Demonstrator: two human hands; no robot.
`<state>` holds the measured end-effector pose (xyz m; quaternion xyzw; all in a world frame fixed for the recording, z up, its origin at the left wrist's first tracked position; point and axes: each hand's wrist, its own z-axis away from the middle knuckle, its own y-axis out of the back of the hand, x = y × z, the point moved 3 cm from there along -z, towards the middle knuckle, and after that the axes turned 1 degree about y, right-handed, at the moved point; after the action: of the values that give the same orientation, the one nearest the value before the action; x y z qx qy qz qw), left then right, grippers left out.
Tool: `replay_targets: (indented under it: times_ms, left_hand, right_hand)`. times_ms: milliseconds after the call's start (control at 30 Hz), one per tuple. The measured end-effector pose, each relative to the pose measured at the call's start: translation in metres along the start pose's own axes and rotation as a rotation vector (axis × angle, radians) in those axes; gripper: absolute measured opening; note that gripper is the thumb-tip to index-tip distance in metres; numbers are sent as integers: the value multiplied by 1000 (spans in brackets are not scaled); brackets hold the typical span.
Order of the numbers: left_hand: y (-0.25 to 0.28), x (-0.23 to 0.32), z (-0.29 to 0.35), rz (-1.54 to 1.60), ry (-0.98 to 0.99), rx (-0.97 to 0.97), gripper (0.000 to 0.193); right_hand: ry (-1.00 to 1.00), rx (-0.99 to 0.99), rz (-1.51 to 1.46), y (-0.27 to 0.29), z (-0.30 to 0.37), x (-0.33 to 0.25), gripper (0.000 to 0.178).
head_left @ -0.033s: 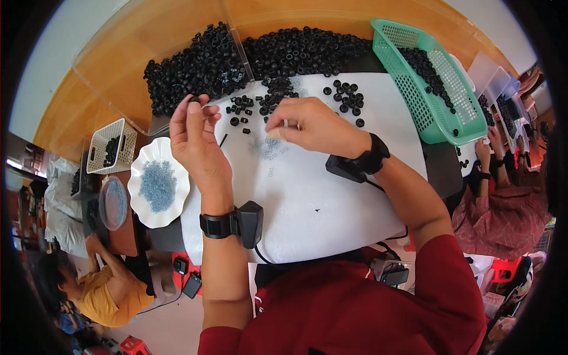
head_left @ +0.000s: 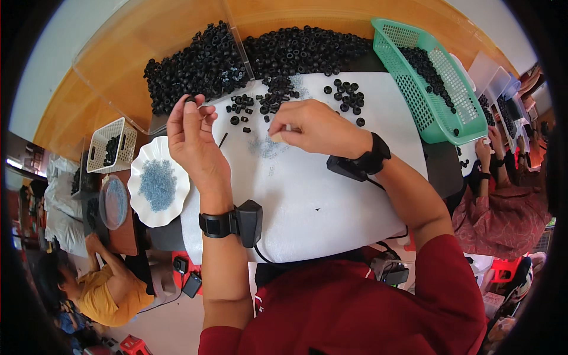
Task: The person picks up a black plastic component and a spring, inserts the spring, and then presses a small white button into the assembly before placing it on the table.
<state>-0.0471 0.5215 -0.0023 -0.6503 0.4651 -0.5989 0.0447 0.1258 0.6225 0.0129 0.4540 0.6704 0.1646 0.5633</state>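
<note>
Above the white mat (head_left: pixel 307 201) at frame centre, the left hand (head_left: pixel 192 139) is pinching a black ring (head_left: pixel 190 99) between closed fingertips; the right hand (head_left: pixel 313 127) is curling onto clear beads (head_left: pixel 266 148), seemingly picking one for fitting.

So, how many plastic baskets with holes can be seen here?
2: a green basket at the upper right holding black rings, and a white basket at the left beside the white plate. Others may be hidden.
</note>
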Motion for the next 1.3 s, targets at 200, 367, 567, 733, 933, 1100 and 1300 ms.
replay_targets:
  times_ms: [200,367,567,733,933,1100,1300]
  left_hand:
    - [1,2,1,-15,9,9,21]
    - [-2,0,4,-45,45,-7,22]
    - [-11,-6,10,-37,158,-104,23]
    - [-21,-12,19,-115,272,-225,25]
    - [-22,-14,21,-151,300,-300,25]
    - [-28,-16,27,-181,344,-385,24]
    - [-37,-18,38,-228,390,-485,21]
  right_hand:
    - [-74,-250,115,4,4,-2,13]
    - [95,-309,44,-19,9,-9,16]
    - [178,-283,195,-27,11,-21,13]
    - [231,-264,266,-33,13,-28,10]
    - [282,-210,10,-15,11,-25,15]
    - [-180,62,-526,36,4,-14,12]
    - [-272,100,-649,42,3,-7,13]
